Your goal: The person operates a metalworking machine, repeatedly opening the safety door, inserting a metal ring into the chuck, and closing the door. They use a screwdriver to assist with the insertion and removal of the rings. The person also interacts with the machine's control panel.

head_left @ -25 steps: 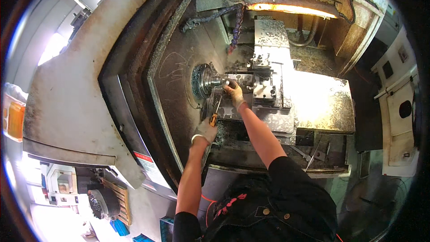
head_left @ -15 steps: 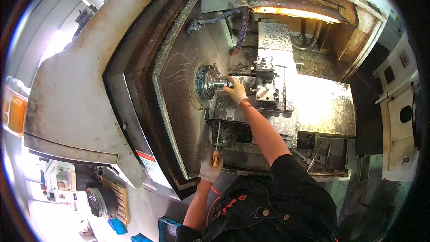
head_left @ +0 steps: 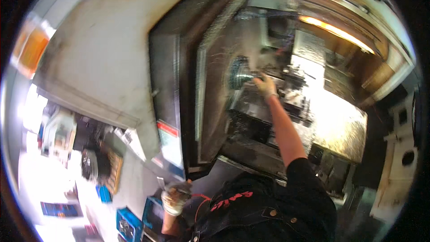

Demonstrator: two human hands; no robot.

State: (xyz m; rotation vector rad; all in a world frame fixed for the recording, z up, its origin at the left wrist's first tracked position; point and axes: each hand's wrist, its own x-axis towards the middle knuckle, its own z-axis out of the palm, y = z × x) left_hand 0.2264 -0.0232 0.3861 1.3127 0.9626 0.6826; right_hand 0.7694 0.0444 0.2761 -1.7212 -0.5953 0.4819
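Note:
My right hand (head_left: pixel 266 85), in a pale glove, reaches into a lathe. Its fingers are closed round the end of a short round metal workpiece (head_left: pixel 254 75) at the chuck (head_left: pixel 239 72). Low on the left, outside the machine, my gloved left hand (head_left: pixel 174 198) is closed on an orange-handled tool (head_left: pixel 189 182). Blur and the hand itself hide most of that tool, and its thin rod cannot be made out. Right of the chuck stands the tool post (head_left: pixel 295 78) on its carriage.
The dark door edge (head_left: pixel 168 85) rises between my two arms. A bright metal cover (head_left: pixel 342 121) lies right of the carriage. Blue crates (head_left: pixel 127 224) stand on the floor at lower left, near a wooden pallet (head_left: pixel 115 170). A lit lamp (head_left: pixel 336 31) runs along the back.
The view has swung left. My left hand has come out of the machine, down and leftward, with the orange-handled tool. My right hand stays at the workpiece.

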